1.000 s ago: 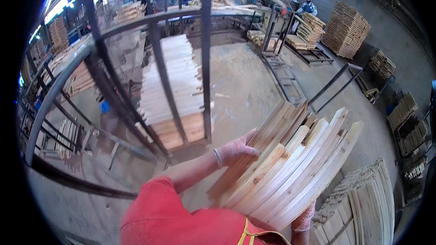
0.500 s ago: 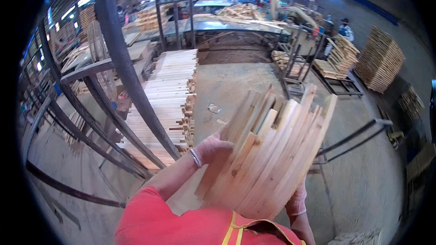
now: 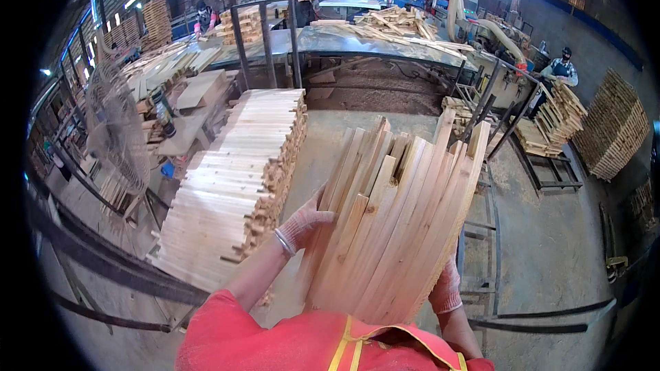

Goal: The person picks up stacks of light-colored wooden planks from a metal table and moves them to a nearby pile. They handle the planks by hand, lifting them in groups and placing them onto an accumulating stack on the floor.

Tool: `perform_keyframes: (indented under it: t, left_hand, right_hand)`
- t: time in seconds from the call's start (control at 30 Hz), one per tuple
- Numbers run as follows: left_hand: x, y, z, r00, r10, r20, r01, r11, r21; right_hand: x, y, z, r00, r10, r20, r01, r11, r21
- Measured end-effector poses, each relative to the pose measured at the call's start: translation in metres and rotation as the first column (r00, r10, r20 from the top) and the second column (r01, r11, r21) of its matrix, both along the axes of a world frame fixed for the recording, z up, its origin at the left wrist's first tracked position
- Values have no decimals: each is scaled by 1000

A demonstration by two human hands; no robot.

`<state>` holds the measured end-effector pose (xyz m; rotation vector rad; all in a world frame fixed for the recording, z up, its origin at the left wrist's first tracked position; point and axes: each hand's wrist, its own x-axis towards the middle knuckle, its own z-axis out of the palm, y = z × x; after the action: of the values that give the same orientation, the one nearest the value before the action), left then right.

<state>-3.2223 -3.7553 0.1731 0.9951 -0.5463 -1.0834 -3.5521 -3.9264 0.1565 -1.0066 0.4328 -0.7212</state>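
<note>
Pale held slats [image 3: 399, 233], board stack [image 3: 227, 178] at left, wire fan [image 3: 117, 124]

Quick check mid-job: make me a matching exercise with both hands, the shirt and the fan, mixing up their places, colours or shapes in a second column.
1. left hand
2. right hand
3. shirt
4. fan

a. round, in the view's left part
b. at the right side of the held boards
c. mostly red
d. at the left side of the held boards

Pairs: 1-d, 2-b, 3-c, 4-a
</note>
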Motion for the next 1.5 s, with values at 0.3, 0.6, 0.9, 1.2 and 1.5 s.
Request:
perform_keyframes:
  t: [0.3, 0.6, 0.9, 1.2, 1.5]
  left_hand:
    - [111, -203, 13, 986, 167, -17, -167, 985, 37]
    - [255, -309, -32, 897, 437, 68, -442, 883, 157]
    - [453, -477, -13, 864, 500, 48, -503, 862, 66]
    - [689, -645, -14, 872, 489, -18, -489, 872, -14]
    - [875, -700, -9, 774, 632, 36, -631, 766, 124]
  right_hand:
    - [153, -255, 11, 986, 165, -3, -165, 983, -80]
    - [351, -438, -12, 888, 458, 38, -457, 874, 162]
    - [566, -614, -18, 896, 428, -120, -409, 899, 156]
    - [784, -783, -32, 926, 367, -90, -353, 925, 143]
    - [1047, -858, -13, 825, 562, -59, -555, 826, 102]
